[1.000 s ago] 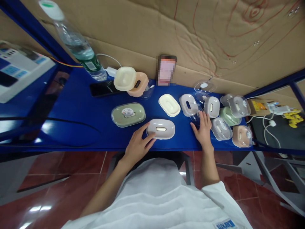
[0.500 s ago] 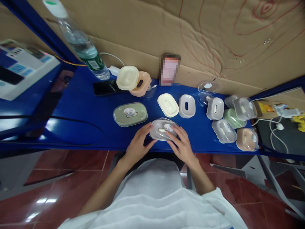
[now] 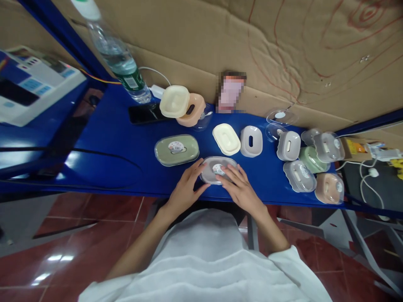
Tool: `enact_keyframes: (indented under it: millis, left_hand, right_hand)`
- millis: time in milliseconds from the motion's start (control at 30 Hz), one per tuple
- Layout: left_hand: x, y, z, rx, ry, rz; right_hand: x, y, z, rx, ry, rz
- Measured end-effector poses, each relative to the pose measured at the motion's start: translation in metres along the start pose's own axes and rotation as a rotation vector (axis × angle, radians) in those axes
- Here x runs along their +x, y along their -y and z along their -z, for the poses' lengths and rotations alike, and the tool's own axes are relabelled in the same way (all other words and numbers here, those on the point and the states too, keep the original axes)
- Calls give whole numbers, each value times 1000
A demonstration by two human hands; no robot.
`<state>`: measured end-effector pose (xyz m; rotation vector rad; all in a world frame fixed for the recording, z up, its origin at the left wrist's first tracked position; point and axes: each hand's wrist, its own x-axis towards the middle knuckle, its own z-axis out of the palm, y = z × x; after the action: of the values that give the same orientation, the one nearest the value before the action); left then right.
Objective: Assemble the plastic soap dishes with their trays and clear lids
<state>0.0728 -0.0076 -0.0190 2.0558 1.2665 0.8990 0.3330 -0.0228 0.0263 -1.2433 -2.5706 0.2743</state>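
A grey soap box with a clear lid [image 3: 217,168] lies near the front edge of the blue table [image 3: 119,138]. My left hand [image 3: 185,191] cups its left end, fingers curled round the side. My right hand [image 3: 241,188] presses on the clear lid from the right, fingers laid over it. To the left lies a closed green soap box [image 3: 176,149]. Behind are a cream tray [image 3: 226,139] and a grey tray [image 3: 251,141].
Several more soap boxes and clear lids [image 3: 310,161] cluster at the right end. A water bottle [image 3: 118,56], a black phone [image 3: 145,113] and a cream and peach stack [image 3: 182,105] stand at the back. Cardboard [image 3: 283,50] lines the wall.
My right hand fetched a clear lid from the right side and set it on the grey box. Both hands now hold that box. The view shifted slightly left.
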Motion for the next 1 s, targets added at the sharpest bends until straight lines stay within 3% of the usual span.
enact_keyframes:
  millis: [333,467,733,1000]
  left_hand:
    - [1,-2,-2,20,-30,-3]
    - [0,-1,-2,-46,-41,-8]
    - [-9,-3,-2,-30,-43,-11]
    - [-11,-4,-6,-24,-43,-1]
  right_hand:
    - [-6,-17,-1,37,-133,-32]
    - [-8,-10,-1,-87,-134,30]
    - [-16,-5,-3,-81,-89,128]
    - [-16,-7,-1,66,-99,56]
